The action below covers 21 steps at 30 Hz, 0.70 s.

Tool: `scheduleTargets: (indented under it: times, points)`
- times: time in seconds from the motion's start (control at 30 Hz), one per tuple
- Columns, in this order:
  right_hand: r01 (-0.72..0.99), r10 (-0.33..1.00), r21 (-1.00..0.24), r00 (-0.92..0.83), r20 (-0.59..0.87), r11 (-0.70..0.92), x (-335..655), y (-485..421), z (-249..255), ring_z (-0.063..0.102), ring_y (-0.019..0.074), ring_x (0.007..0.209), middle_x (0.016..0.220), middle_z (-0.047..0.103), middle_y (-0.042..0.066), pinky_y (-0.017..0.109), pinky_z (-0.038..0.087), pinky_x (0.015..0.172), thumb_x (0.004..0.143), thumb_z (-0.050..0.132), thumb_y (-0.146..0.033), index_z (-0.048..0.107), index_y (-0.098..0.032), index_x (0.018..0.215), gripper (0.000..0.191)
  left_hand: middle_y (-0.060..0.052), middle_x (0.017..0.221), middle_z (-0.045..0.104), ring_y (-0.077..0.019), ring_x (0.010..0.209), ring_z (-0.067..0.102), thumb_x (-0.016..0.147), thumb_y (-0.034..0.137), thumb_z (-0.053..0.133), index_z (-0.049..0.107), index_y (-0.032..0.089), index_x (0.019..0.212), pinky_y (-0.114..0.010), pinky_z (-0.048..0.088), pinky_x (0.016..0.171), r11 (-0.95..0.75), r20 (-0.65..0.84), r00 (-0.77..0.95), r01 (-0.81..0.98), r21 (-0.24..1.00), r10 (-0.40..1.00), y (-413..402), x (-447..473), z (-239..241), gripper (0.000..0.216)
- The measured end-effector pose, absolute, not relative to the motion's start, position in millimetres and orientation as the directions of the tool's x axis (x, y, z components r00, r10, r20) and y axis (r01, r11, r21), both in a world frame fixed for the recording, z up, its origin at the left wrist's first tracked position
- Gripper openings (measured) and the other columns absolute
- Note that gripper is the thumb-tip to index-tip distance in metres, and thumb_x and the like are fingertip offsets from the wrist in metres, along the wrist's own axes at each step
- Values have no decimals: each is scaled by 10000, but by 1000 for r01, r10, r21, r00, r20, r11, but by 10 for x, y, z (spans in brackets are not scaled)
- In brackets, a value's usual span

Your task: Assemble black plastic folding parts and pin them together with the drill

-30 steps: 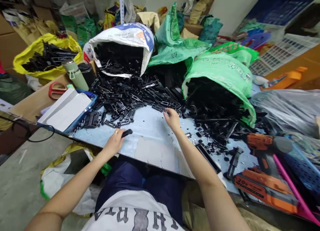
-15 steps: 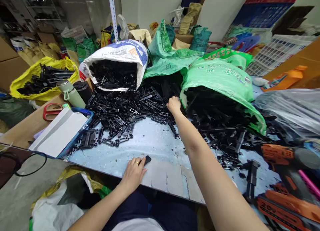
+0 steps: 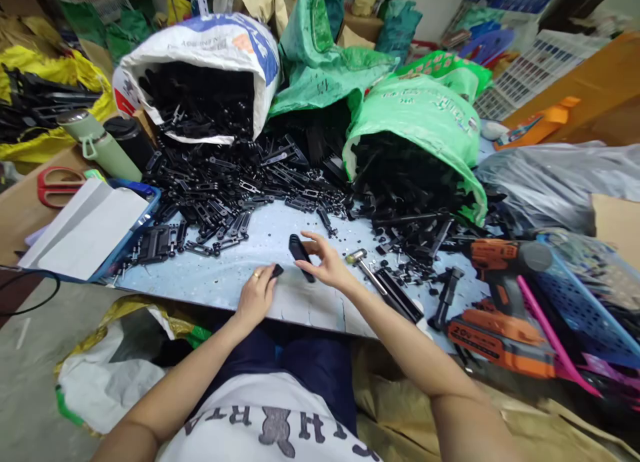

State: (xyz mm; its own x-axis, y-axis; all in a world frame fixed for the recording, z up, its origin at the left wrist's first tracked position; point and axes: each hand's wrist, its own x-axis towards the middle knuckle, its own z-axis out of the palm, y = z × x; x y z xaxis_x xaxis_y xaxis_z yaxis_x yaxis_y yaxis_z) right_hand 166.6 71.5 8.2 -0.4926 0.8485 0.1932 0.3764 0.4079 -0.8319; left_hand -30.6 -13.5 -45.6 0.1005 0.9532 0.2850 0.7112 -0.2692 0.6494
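Observation:
My left hand (image 3: 256, 295) rests at the near edge of the blue table (image 3: 280, 235), closed on a small black plastic piece (image 3: 277, 271). My right hand (image 3: 325, 265) is beside it, just to the right, pinching a longer black plastic part (image 3: 301, 256) by its lower end. The two hands are close together but the two parts do not touch. Behind them lies a big heap of black plastic parts (image 3: 235, 189) spilling from a white sack (image 3: 210, 42) and a green sack (image 3: 425, 122).
A blue tray holding white sheets (image 3: 90, 225), red scissors (image 3: 57, 182) and a green bottle (image 3: 100, 145) sit at the left. An orange cordless drill (image 3: 495, 262), its orange case (image 3: 500, 345) and a small hammer (image 3: 365, 265) lie at the right.
My right hand has drawn back from the heap between the sacks to the near table edge, now holding a long black part. My left hand kept its small piece.

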Motion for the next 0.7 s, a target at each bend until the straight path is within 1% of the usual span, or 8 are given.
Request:
scheduleTargets:
  times: [0.07, 0.13, 0.23, 0.37, 0.43, 0.53, 0.6, 0.7]
  points:
    - [228, 898, -926, -394, 194, 300, 1818, 439, -49, 603, 205, 960, 1087, 576, 73, 366, 486, 817, 767, 626, -440, 305, -262, 1297, 645, -107, 1096, 558, -208, 1031, 550, 917, 242, 368, 475, 205, 1259, -360, 468, 886, -229, 268, 40, 653, 722, 962, -133, -346, -403, 361]
    - [280, 923, -919, -343, 174, 277, 2022, 258, -151, 601, 209, 936, 1027, 588, 66, 366, 491, 797, 733, 665, -446, 418, -246, 1209, 573, -107, 1106, 555, -209, 1059, 534, 913, 263, 386, 497, 196, 1238, -368, 447, 919, -206, 256, 5, 609, 766, 967, -142, -383, -361, 350]
    - [547, 881, -742, -458, 121, 387, 2220, 100, -219, 569, 233, 941, 974, 610, 81, 411, 451, 847, 766, 637, -419, 575, -222, 1057, 357, -107, 1095, 563, -213, 1062, 530, 899, 285, 422, 533, 181, 1205, -372, 438, 927, -173, 222, -29, 529, 830, 975, -167, -383, -331, 341]
    - [674, 844, -567, -531, 74, 473, 2015, 39, -210, 513, 267, 1049, 1057, 605, 113, 475, 344, 971, 847, 528, -426, 569, -234, 1182, 388, -85, 1028, 588, -199, 968, 573, 884, 323, 461, 583, 208, 1164, -343, 478, 850, -128, 153, -35, 385, 914, 988, -210, -243, -298, 326]
    - [628, 906, -698, -416, 73, 345, 1814, 42, -191, 562, 235, 958, 1065, 602, 98, 428, 412, 910, 897, 414, -456, 513, -249, 1251, 422, -76, 997, 596, -190, 919, 584, 879, 343, 477, 594, 222, 1164, -335, 489, 817, -135, 146, -9, 323, 937, 989, -237, -157, -257, 330]
    - [365, 941, -930, -328, -81, 48, 1583, 22, -149, 592, 157, 637, 939, 615, 53, 324, 508, 629, 923, 283, -512, 297, -278, 1400, 532, -69, 967, 598, -181, 880, 588, 868, 360, 501, 591, 228, 1182, -325, 490, 794, -143, 146, 9, 264, 954, 989, -273, -74, -171, 352]
    - [219, 909, -973, -385, -160, -78, 1514, -14, -122, 545, 135, 517, 792, 599, 19, 283, 480, 496, 906, 297, -553, 188, -282, 1441, 610, -64, 950, 595, -173, 868, 587, 857, 355, 521, 569, 225, 1212, -311, 485, 792, -149, 158, -16, 259, 954, 987, -287, -60, -108, 381]
    - [152, 898, -987, -425, -116, -56, 1525, -66, -95, 513, 128, 503, 693, 561, -7, 267, 466, 485, 881, 366, -565, 226, -264, 1438, 648, -60, 930, 591, -167, 886, 577, 856, 325, 524, 549, 205, 1234, -300, 469, 820, -174, 198, -46, 314, 933, 979, -295, -95, -18, 398]
